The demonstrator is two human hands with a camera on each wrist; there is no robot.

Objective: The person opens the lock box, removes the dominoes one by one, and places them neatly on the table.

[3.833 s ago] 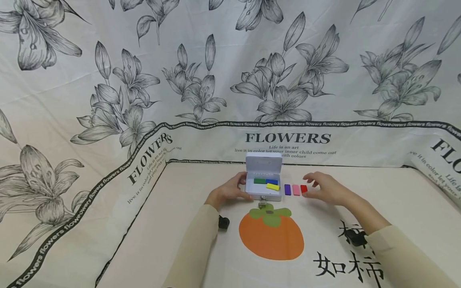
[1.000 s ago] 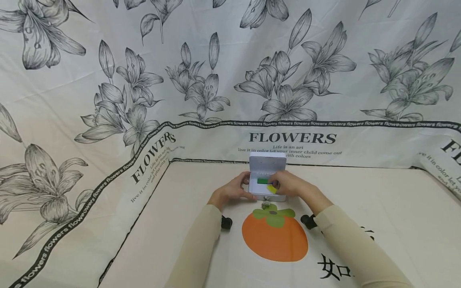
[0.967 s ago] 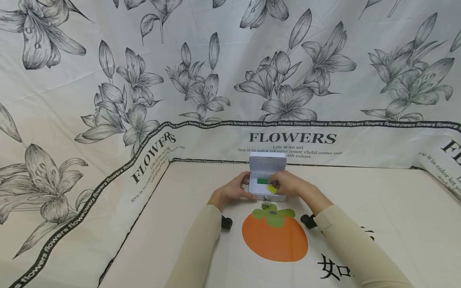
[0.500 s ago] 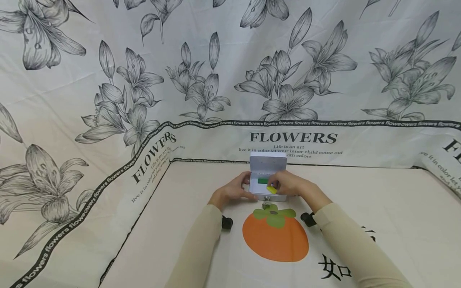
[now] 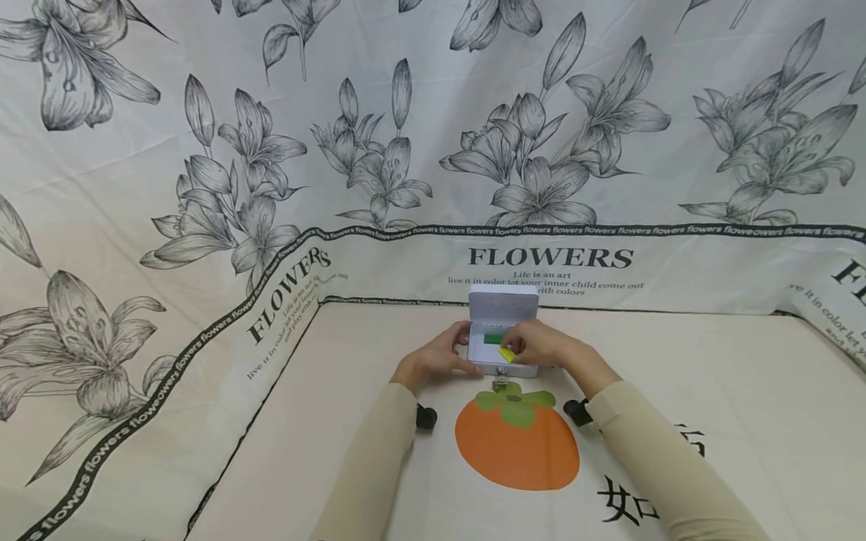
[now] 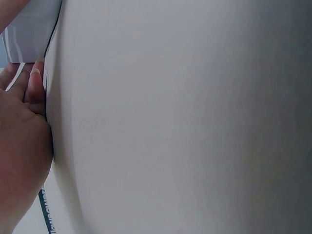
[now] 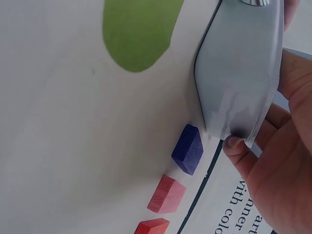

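A small white hinged box stands with its lid raised and a metal latch on its front. My left hand grips its left side, thumb at the front corner. My right hand reaches inside over the right wall and pinches a yellow block, which is tilted. Behind that, a green block lies in the box. In the right wrist view, a finger of the right hand touches the box's outer wall. Purple, pink and red blocks lie on the table beside it; the right hand hides them from the head view.
The light tablecloth carries a printed orange persimmon and black characters. A flower-printed curtain borders the table at the back and left. Black devices sit below the wrists.
Since the oldest frame, my right hand has moved left from the red block into the box. The yellow block has tilted and shifted slightly left; the left hand keeps its hold.
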